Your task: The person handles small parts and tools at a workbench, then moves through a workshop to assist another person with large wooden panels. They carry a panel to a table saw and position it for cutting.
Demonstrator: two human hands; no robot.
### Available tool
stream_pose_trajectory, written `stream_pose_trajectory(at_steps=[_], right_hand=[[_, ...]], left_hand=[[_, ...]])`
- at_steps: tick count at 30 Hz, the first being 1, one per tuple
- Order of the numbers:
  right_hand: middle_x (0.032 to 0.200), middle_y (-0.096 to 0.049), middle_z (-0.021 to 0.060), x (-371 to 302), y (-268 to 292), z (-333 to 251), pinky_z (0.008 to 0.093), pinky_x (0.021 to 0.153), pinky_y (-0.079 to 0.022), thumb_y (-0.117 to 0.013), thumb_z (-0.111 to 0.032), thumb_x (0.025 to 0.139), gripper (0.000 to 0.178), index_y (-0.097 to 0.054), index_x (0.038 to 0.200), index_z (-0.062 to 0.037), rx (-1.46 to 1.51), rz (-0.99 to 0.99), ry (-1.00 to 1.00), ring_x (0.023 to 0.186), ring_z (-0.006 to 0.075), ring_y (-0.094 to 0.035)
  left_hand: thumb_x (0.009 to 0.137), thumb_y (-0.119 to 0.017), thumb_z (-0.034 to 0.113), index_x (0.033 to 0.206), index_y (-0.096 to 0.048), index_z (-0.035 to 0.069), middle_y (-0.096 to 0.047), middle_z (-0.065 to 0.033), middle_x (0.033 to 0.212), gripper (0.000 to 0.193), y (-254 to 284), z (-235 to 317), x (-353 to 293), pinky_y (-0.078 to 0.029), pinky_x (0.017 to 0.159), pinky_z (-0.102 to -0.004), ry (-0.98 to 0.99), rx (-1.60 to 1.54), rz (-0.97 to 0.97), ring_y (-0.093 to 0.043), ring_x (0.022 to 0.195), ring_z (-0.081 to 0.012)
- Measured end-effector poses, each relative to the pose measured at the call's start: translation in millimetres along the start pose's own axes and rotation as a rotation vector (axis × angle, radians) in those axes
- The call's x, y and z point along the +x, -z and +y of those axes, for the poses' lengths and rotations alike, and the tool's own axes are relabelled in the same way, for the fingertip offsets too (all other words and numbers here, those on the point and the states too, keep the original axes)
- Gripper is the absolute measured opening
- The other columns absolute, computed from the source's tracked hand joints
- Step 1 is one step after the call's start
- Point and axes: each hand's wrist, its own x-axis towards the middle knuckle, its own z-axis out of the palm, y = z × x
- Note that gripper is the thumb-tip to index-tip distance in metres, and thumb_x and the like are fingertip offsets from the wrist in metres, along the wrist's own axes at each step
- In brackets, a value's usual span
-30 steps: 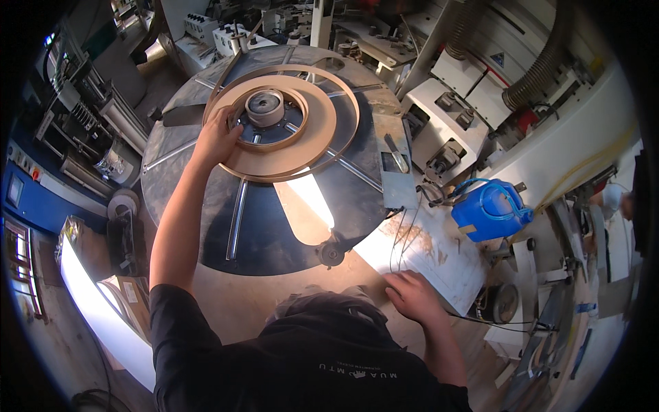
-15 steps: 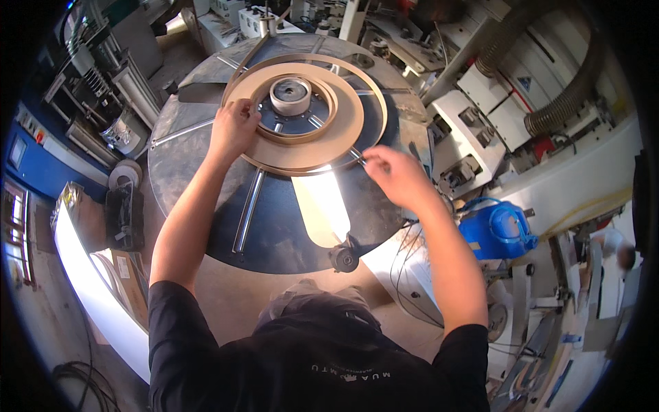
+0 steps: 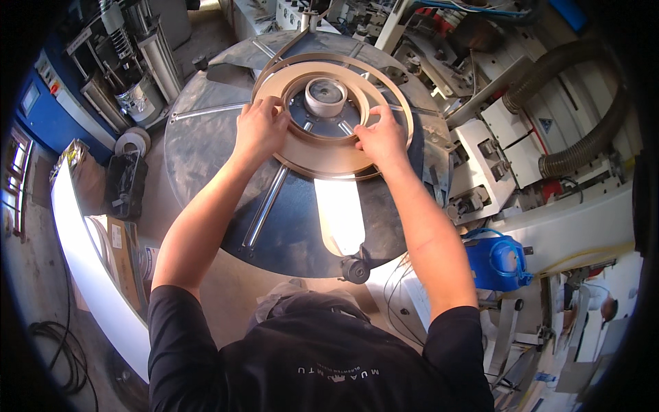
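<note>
Coil of brown band (image 3: 321,156) lies on the round table (image 3: 206,158), in the upper middle of the frame. I see the left hand (image 3: 263,128) and the right hand (image 3: 382,139) at its two sides, both half curled; whether they grip it, I cannot tell.

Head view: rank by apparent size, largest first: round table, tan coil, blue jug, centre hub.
1. Round table
2. Tan coil
3. Blue jug
4. Centre hub
Apparent size only; distance from the camera may affect jug versus hub.
</note>
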Motion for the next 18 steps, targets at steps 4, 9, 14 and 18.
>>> stream_pose_trajectory(at_steps=[4, 9, 14, 18], right_hand=[[0.082, -0.071, 0.0131, -7, -8, 5, 0.0407, 0.078, -0.054, -0.063, -0.01, 0.082, 0.021, -0.062, 0.103, -0.0066, 0.097, 0.045, 0.107, 0.082, 0.0298, -0.07], [0.085, -0.069, 0.0107, -20, -6, 8, 0.0378, 0.073, -0.054, -0.064, -0.017, 0.084, 0.014, -0.069, 0.094, -0.0074, -0.004, 0.011, 0.339, 0.081, 0.0294, -0.068], [0.084, -0.063, 0.0088, -24, -2, 9, 0.039, 0.075, -0.053, -0.068, -0.019, 0.081, 0.015, -0.071, 0.093, -0.01, -0.078, -0.027, 0.501, 0.084, 0.0271, -0.064], [0.086, -0.063, 0.0091, -22, -1, 12, 0.0398, 0.079, -0.052, -0.068, -0.016, 0.08, 0.015, -0.071, 0.094, -0.0108, -0.159, -0.018, 0.566, 0.091, 0.0282, -0.061]], left_hand=[[0.083, -0.063, 0.025, 0.111, -0.065, 0.008, -0.067, -0.01, 0.102, 0.033, -4, -2, 16, -0.043, 0.093, -0.0453, 0.061, 0.057, -0.007, -0.057, 0.104, -0.0329], [0.086, -0.059, 0.031, 0.117, -0.066, 0.009, -0.064, -0.0142, 0.114, 0.038, -10, -6, 36, -0.04, 0.1, -0.0456, 0.181, 0.178, -0.016, -0.052, 0.113, -0.0369], [0.086, -0.056, 0.034, 0.101, -0.074, 0.009, -0.064, -0.0176, 0.111, 0.034, -13, -12, 59, -0.043, 0.097, -0.0486, 0.191, 0.208, -0.024, -0.054, 0.11, -0.0397], [0.084, -0.055, 0.029, 0.096, -0.075, 0.009, -0.07, -0.0197, 0.097, 0.031, -13, -19, 75, -0.049, 0.09, -0.0485, 0.168, 0.254, -0.087, -0.062, 0.099, -0.0412]])
